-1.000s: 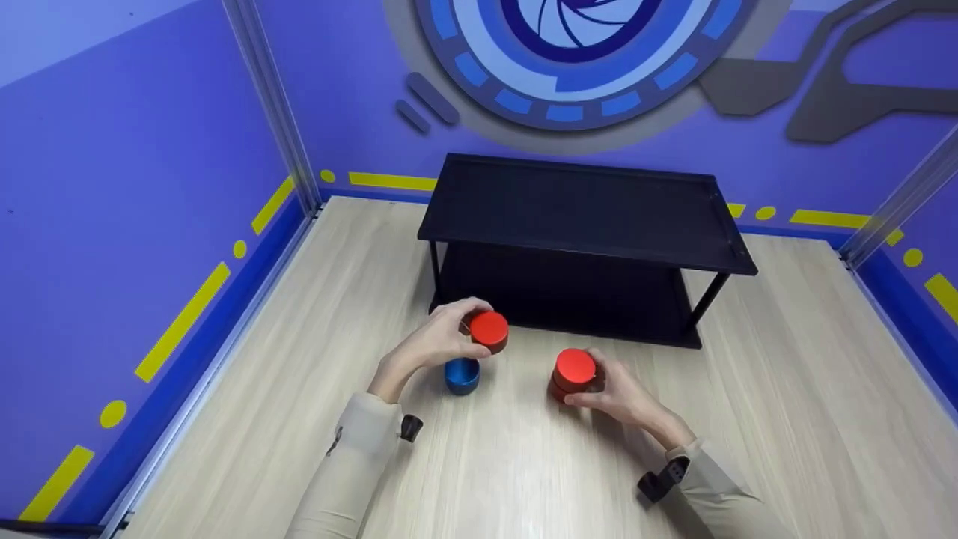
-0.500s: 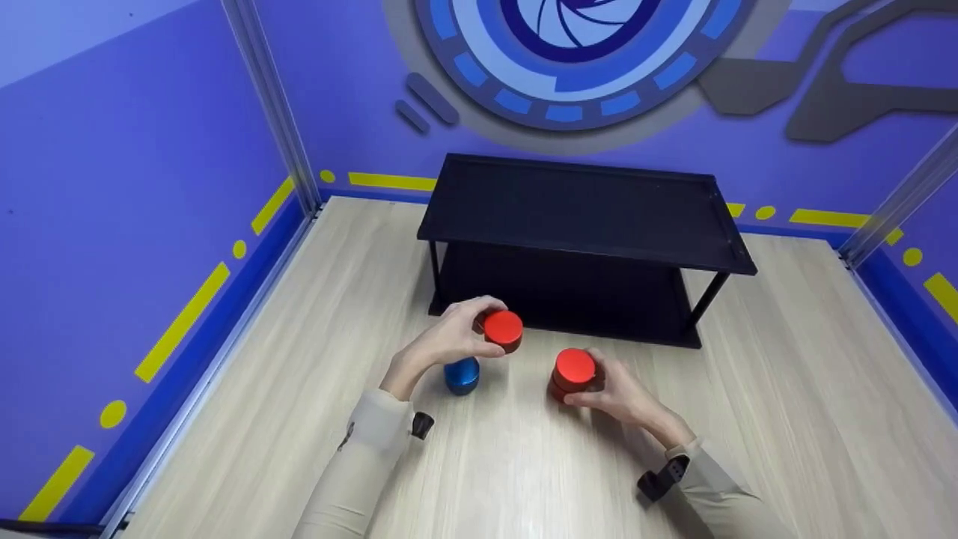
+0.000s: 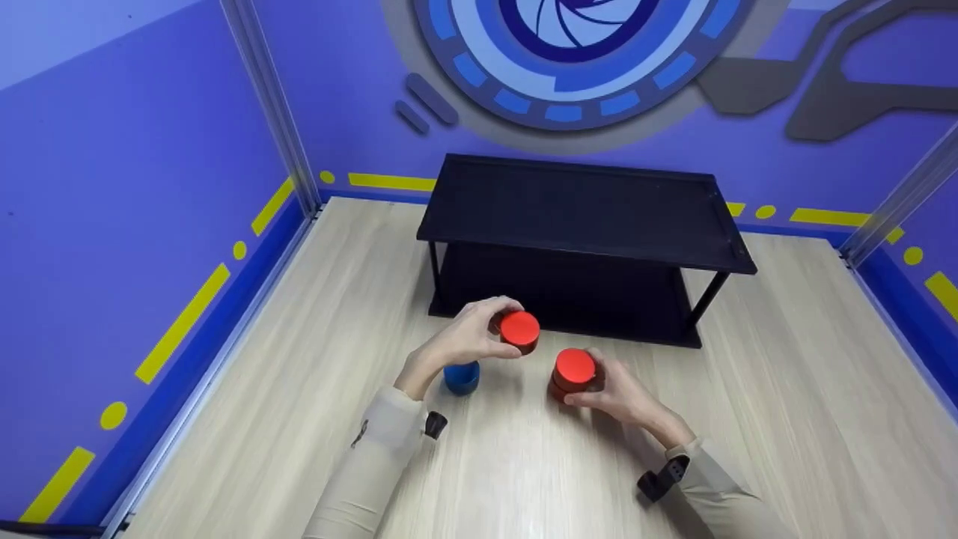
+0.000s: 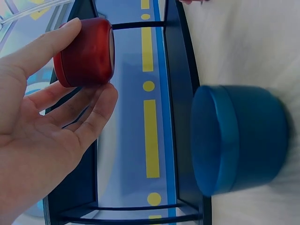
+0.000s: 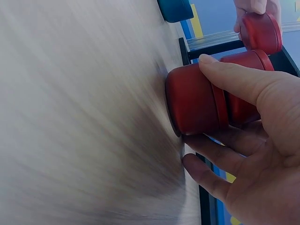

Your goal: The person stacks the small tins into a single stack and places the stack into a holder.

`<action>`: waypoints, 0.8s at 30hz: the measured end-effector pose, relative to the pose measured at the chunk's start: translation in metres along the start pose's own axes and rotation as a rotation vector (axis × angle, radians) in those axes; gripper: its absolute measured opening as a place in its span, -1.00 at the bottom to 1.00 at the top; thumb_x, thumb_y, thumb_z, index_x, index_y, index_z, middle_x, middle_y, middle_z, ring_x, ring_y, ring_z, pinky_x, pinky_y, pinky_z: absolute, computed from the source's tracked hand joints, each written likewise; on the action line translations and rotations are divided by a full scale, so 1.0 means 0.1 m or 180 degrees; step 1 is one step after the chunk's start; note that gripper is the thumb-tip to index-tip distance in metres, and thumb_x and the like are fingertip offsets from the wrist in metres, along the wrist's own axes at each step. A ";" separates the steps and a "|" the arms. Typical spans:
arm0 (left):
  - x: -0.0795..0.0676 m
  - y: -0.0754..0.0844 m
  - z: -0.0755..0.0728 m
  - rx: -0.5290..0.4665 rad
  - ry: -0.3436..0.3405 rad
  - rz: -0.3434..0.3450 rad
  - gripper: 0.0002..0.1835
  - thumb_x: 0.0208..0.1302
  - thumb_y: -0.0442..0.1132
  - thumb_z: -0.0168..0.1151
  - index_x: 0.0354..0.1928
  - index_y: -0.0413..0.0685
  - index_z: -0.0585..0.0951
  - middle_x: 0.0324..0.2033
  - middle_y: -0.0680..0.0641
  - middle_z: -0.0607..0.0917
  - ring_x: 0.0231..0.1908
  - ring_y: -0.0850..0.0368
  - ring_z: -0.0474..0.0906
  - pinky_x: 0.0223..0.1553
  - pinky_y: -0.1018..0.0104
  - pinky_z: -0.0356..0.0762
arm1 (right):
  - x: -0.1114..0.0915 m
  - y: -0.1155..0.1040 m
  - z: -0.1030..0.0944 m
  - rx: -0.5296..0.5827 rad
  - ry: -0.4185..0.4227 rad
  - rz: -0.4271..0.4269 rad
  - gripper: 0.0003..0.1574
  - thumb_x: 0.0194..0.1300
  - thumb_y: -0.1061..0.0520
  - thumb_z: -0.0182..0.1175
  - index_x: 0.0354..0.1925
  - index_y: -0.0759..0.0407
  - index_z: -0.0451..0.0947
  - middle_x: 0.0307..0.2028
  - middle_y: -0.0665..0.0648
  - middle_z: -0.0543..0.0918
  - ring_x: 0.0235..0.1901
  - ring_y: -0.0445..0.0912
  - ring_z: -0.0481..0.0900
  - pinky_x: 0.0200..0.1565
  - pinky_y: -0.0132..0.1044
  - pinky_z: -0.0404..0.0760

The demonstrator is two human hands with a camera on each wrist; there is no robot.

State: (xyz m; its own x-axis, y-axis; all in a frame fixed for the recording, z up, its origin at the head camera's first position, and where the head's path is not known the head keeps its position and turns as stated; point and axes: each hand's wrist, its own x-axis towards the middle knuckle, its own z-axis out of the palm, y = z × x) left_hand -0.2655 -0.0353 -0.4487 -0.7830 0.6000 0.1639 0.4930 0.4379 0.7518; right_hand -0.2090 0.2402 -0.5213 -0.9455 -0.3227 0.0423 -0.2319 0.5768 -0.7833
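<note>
My left hand [image 3: 470,334] pinches a small round red tin [image 3: 519,331] between thumb and fingers, raised above the table in front of the rack. Below and behind that hand stands an open blue tin [image 4: 255,138], upright on the table and partly covered by the hand in the head view. To the right, two more red tins are stacked: an upper tin [image 3: 575,365] on a lower tin [image 5: 194,101]. My right hand [image 3: 623,395] grips this stack from the right, its thumb lying across the lower tin in the right wrist view.
A black two-level rack [image 3: 587,213] stands behind the hands, its lower shelf [image 3: 569,296] close to the tins. The wooden table [image 3: 509,471] is bounded by a blue side wall [image 3: 135,217] and a patterned back wall. Both wrists wear black straps with small devices.
Gripping its red tin, my left hand has drifted right toward the stack, narrowing the gap. The right hand and stacked tins stay put, as does the blue tin.
</note>
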 end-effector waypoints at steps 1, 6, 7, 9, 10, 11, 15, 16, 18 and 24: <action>0.01 0.01 0.01 0.0018 0.0002 0.0012 -0.41 -0.02 -0.23 0.49 0.10 -0.10 0.51 -0.06 -0.06 0.64 -0.11 0.14 0.56 -0.01 0.21 0.59 | 0.00 0.00 0.00 0.0005 -0.0007 -0.0005 -0.08 -0.04 0.01 0.51 0.22 0.25 0.34 0.01 0.15 0.65 0.06 0.02 0.58 0.16 -0.02 0.47; 0.05 0.05 0.06 0.0007 0.0004 0.0076 -0.41 -0.03 -0.22 0.50 0.10 -0.09 0.52 -0.07 -0.07 0.65 -0.10 0.11 0.56 0.00 0.14 0.60 | 0.01 0.01 0.00 0.0058 -0.0029 -0.0019 -0.11 -0.03 0.03 0.51 0.21 0.24 0.35 0.02 0.17 0.65 0.06 0.02 0.59 0.15 -0.06 0.50; 0.05 0.06 0.07 0.0001 0.0001 0.0086 -0.42 -0.03 -0.23 0.50 0.10 -0.09 0.52 -0.07 -0.07 0.65 -0.10 0.10 0.56 0.01 0.11 0.59 | 0.01 0.02 0.00 0.0065 -0.0035 -0.0015 -0.11 -0.03 0.04 0.51 0.21 0.24 0.34 0.03 0.17 0.64 0.06 0.03 0.59 0.15 -0.06 0.50; 0.07 0.08 0.09 -0.0013 -0.0022 0.0092 -0.41 -0.02 -0.23 0.50 0.10 -0.09 0.52 -0.06 -0.07 0.64 -0.08 0.09 0.56 0.03 0.09 0.59 | 0.01 0.02 0.01 0.0097 -0.0041 -0.0006 -0.11 -0.04 0.05 0.51 0.20 0.25 0.34 0.03 0.18 0.64 0.06 0.03 0.59 0.14 -0.05 0.50; 0.07 0.09 0.10 -0.0015 -0.0034 0.0094 -0.41 -0.02 -0.23 0.50 0.11 -0.10 0.51 -0.06 -0.07 0.64 -0.08 0.10 0.56 0.04 0.08 0.58 | 0.01 0.01 0.01 0.0110 -0.0044 -0.0001 -0.11 -0.04 0.06 0.51 0.20 0.26 0.34 0.03 0.19 0.64 0.06 0.04 0.59 0.14 -0.04 0.50; 0.08 0.10 0.11 -0.0012 -0.0049 0.0098 -0.41 -0.02 -0.23 0.50 0.11 -0.10 0.51 -0.06 -0.07 0.64 -0.08 0.10 0.56 0.03 0.10 0.59 | 0.01 0.01 0.01 0.0127 -0.0048 0.0006 -0.11 -0.04 0.06 0.51 0.20 0.26 0.34 0.03 0.19 0.64 0.05 0.04 0.59 0.14 -0.04 0.51; 0.10 0.14 0.16 0.0014 -0.0099 0.0097 -0.40 -0.01 -0.21 0.50 0.12 -0.10 0.51 -0.05 -0.06 0.64 -0.11 0.14 0.56 0.00 0.19 0.60 | 0.01 0.01 0.00 0.0224 -0.0050 0.0004 -0.12 -0.05 0.10 0.51 0.19 0.27 0.34 0.03 0.21 0.64 0.03 0.05 0.61 0.11 -0.03 0.54; 0.11 0.14 0.17 0.0005 -0.0110 0.0097 -0.40 -0.01 -0.21 0.50 0.12 -0.10 0.51 -0.05 -0.06 0.64 -0.11 0.14 0.56 0.00 0.19 0.60 | 0.01 0.00 0.00 0.0254 -0.0057 0.0003 -0.13 -0.05 0.11 0.51 0.19 0.26 0.34 0.03 0.22 0.63 0.03 0.06 0.62 0.10 -0.04 0.55; 0.12 0.16 0.19 -0.0022 -0.0131 0.0085 -0.39 -0.01 -0.21 0.50 0.13 -0.10 0.50 -0.05 -0.05 0.65 -0.12 0.14 0.57 -0.01 0.19 0.60 | 0.02 0.00 0.01 0.0290 -0.0067 -0.0003 -0.15 -0.05 0.12 0.51 0.18 0.26 0.35 0.03 0.23 0.63 0.03 0.07 0.62 0.09 -0.05 0.56; 0.15 0.20 0.25 -0.0056 -0.0168 0.0112 -0.38 -0.01 -0.21 0.51 0.14 -0.11 0.50 -0.03 -0.06 0.65 -0.06 0.11 0.57 0.05 0.19 0.58 | 0.02 0.01 0.01 0.0260 -0.0066 -0.0025 -0.18 -0.05 0.09 0.51 0.14 0.24 0.37 0.00 0.20 0.64 0.00 0.04 0.63 0.07 -0.06 0.57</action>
State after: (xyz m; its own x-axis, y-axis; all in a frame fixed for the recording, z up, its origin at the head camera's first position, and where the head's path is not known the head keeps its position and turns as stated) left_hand -0.2579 -0.0009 -0.4476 -0.7440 0.6495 0.1569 0.5127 0.4044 0.7574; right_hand -0.2105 0.2397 -0.5226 -0.9386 -0.3431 0.0365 -0.2192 0.5114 -0.8309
